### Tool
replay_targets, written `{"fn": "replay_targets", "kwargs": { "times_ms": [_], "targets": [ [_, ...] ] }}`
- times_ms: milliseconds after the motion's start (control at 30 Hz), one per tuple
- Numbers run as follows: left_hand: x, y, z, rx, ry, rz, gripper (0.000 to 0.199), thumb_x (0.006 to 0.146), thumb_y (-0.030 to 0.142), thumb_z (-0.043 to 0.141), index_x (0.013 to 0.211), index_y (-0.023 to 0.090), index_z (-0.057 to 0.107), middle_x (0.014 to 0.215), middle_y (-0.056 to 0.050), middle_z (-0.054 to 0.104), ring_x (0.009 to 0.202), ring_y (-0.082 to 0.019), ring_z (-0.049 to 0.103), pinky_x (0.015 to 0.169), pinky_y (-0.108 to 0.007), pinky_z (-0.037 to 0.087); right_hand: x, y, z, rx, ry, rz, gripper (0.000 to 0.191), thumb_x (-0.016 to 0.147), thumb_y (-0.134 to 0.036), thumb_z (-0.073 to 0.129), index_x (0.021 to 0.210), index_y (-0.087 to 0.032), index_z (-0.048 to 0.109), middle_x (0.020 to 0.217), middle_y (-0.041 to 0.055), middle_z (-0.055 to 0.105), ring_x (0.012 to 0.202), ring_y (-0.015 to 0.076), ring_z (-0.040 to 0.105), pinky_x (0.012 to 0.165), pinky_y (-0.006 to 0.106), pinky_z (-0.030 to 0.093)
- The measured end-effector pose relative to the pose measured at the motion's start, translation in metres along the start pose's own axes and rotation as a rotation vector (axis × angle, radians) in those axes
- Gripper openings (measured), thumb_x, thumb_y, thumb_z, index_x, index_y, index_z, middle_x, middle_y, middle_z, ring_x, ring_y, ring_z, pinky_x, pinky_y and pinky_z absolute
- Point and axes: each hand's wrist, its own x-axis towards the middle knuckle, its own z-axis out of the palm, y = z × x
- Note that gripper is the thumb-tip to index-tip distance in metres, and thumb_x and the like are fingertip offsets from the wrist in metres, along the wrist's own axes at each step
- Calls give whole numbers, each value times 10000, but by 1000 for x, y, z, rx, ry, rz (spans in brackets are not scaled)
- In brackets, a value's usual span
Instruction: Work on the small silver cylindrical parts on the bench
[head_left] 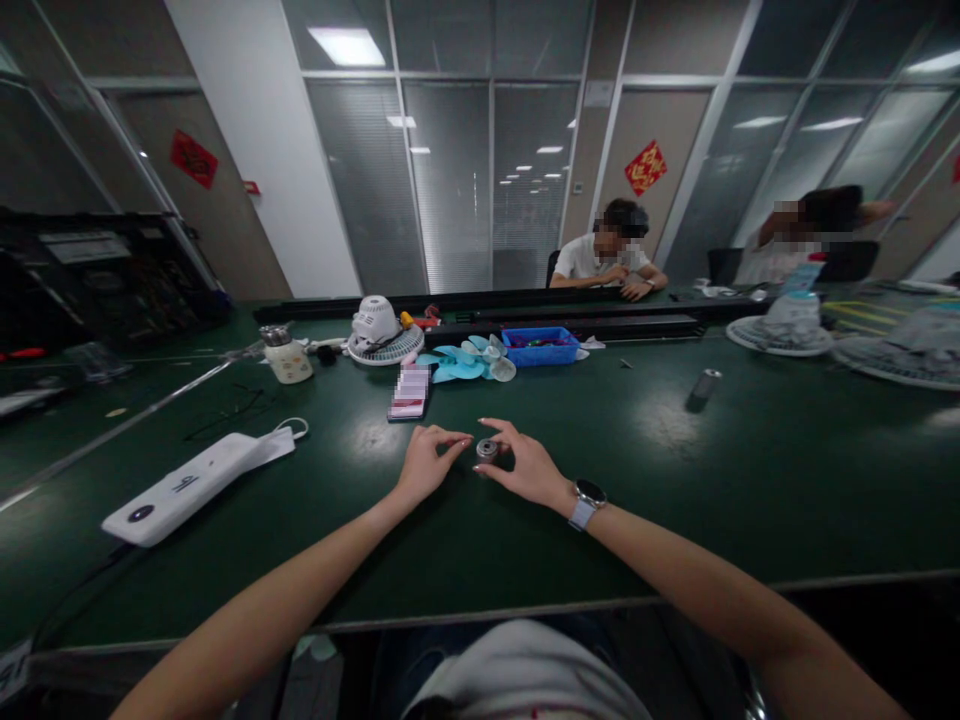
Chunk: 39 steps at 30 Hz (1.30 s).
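Gripped a small silver metal cylinder (487, 452) between thumb and fingers of the bare right hand (529, 470), nearer than the blue rectangular plastic basket (541, 352). Pinched the bare left hand (427, 462), left of and nearer than the basket; contents indiscernible.

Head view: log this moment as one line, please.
right hand: around small metal cylinder | left hand: beside it, fingertips pinched | second metal cylinder: farther right | phone: beyond left hand

Glossy metal cylinder (487, 451); smooth green tabletop (600, 560).
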Motion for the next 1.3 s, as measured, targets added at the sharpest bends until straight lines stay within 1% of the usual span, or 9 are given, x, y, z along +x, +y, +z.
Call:
{"fn": "replay_targets", "kwargs": {
  "times_ms": [267,467,567,767,933,1033,1133,1200,1300],
  "targets": [
    [1,-13,6,113,-174,-28,257,860,395,600,1025,281,760,856,-54,723,840,-209,572,855,-347,380,8,17,-10,31,175,124,624,837,-327,661,1392,-273,381,1064,41,688,943,208,665,866,387,511],
    [1,-13,4,32,-166,-61,365,895,439,523,1142,249,712,901,-57,721,792,-198,590,741,-300,425,10,62,-66,-246,450,317,592,845,-369,617,1383,-259,398,1091,67,685,941,257,670,838,401,512],
    [2,-14,5,12,-133,-102,395,928,430,449,1159,222,693,913,-56,718,767,-190,602,694,-283,428,2,87,-95,-415,515,462,590,850,-361,600,1387,-226,397,1094,104,686,940,286,672,810,393,503],
    [2,-14,7,7,-91,-139,392,921,432,437,1146,210,668,863,-51,694,780,-203,615,684,-287,433,-10,119,-119,-594,432,706,590,859,-356,581,1390,-200,378,1021,150,696,890,316,678,737,383,490],
    [0,-10,4,-27,-89,-170,399,918,431,429,1159,192,640,882,-59,689,820,-215,625,706,-303,450,-13,130,-121,-556,353,776,612,866,-350,565,1403,-152,346,1057,190,671,942,331,665,777,415,490],
    [0,-9,3,-29,-84,-164,393,918,426,425,1152,190,635,879,-59,686,821,-215,629,706,-304,458,-10,119,-114,-652,454,679,731,825,-380,622,1422,-101,304,1284,260,535,1155,379,559,927,507,430],
    [0,-10,4,-41,-91,-164,387,926,421,412,1161,193,619,878,-56,686,821,-212,634,704,-300,465,-3,84,-89,-674,517,402,709,853,-429,590,1443,-151,313,1460,228,370,1331,374,387,1057,566,302],
    [0,-12,5,-40,-92,-165,379,931,417,404,1163,199,610,857,-51,684,816,-212,638,703,-299,467,0,53,-62,-536,364,198,587,909,-457,508,1436,-239,367,1489,147,372,1369,320,352,1085,551,292],
    [1,-12,6,-23,-63,-162,346,932,385,403,1139,201,610,844,-48,685,803,-211,643,708,-300,465,1,13,-21,-310,-37,-15,505,942,-498,448,1410,-306,441,1535,69,335,1417,272,288,1109,517,294]
  ]
}}
